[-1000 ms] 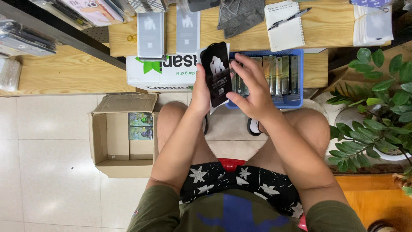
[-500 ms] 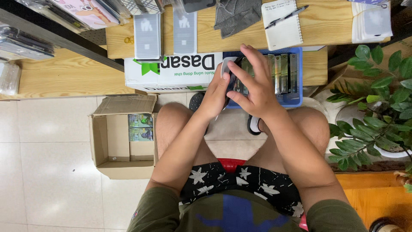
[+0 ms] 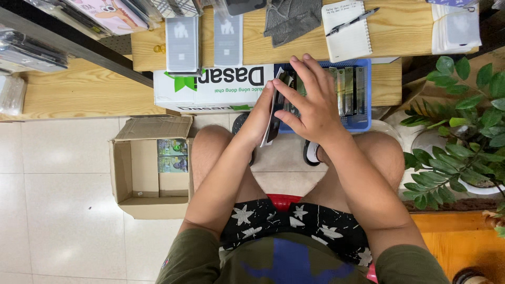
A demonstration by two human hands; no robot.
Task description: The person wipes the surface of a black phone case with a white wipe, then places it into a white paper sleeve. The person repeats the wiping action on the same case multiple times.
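My left hand (image 3: 261, 113) grips a thin black flat packet (image 3: 275, 113), turned almost edge-on, just above my knees. My right hand (image 3: 310, 102) lies over the packet's right side with fingers spread, touching it. Behind both hands is a blue plastic basket (image 3: 363, 97) holding a row of several similar upright dark packets. The basket's left part is hidden by my right hand.
A white cardboard box with green and black print (image 3: 210, 89) stands left of the basket. An open brown carton (image 3: 150, 173) with two small green packs sits on the tiled floor at left. A wooden shelf (image 3: 400, 31) carries a notebook with pen (image 3: 347, 29). A potted plant (image 3: 463, 126) stands at right.
The black packet was held up face-on; now both hands have lowered it toward the blue basket and turned it edge-on, with my right hand spread over it.
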